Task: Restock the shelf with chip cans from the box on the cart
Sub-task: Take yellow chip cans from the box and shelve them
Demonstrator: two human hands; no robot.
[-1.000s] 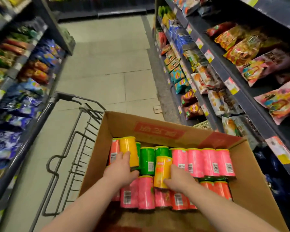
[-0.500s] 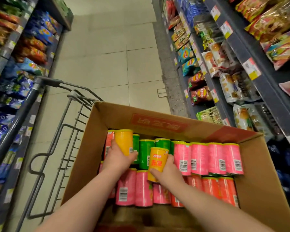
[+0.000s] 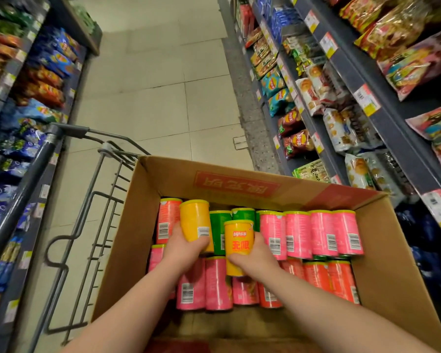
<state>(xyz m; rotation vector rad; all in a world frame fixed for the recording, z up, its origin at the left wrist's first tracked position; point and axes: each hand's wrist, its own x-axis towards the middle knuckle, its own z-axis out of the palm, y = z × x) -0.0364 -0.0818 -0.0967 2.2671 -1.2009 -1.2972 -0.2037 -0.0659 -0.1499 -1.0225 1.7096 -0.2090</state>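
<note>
Cardboard box (image 3: 382, 276) sits on the wire cart (image 3: 34, 171) in a shop aisle, filled with rows of pink chip cans (image 3: 298, 234) and a few green cans (image 3: 219, 226) at the back. The left hand (image 3: 182, 247) wraps its fingers round a plain yellow can (image 3: 194, 220) (barcode facing the camera), lifted over the back-left cans. The right hand (image 3: 255, 258) grips a labelled yellow can (image 3: 238, 238), upright above the box's middle. A snack shelf (image 3: 392, 122) of bagged goods runs along the right, well apart from both held cans
</note>
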